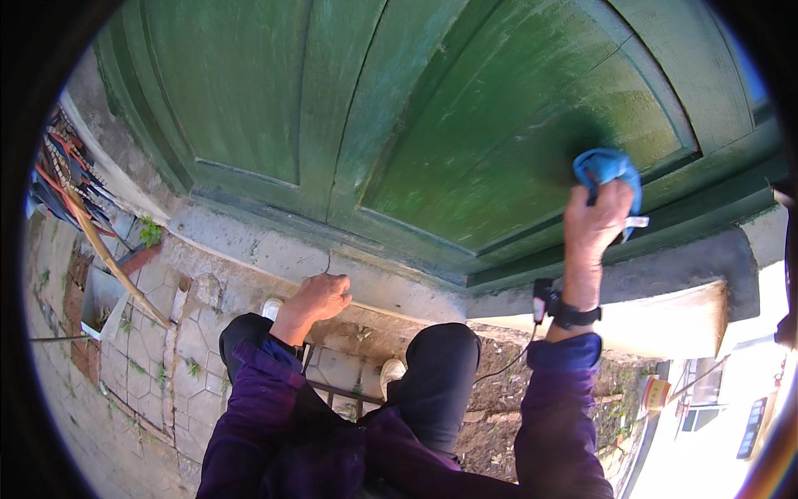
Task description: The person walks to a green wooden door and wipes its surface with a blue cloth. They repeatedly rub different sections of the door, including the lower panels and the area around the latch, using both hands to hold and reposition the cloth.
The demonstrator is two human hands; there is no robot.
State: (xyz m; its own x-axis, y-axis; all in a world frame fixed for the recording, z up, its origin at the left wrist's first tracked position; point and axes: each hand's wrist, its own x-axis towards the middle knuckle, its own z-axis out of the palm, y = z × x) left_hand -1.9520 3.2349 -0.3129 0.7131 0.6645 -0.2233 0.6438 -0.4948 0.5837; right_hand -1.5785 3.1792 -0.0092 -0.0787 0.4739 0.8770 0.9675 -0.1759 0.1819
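My right hand point(600, 209) is closed on a blue cloth point(603, 165), with a small white tag point(637, 221) sticking out at its side. The cloth is at the lower right part of a green wooden door panel point(499, 162), and a dark shadow lies beside it. My left hand point(319, 297) is curled into a fist near my left knee, just before the concrete sill point(249, 240) under the door. Nothing shows in that fist. A black strap with a small device point(542, 299) is around my right wrist.
At the left, a mop point(68, 168) of fabric strips with a wooden handle point(118, 268) leans by the wall. Near it is a whitish container point(103, 299). Paving stones point(146, 355) with weeds cover the ground. A metal frame point(349, 396) is below me. A cable point(508, 365) hangs from my right wrist.
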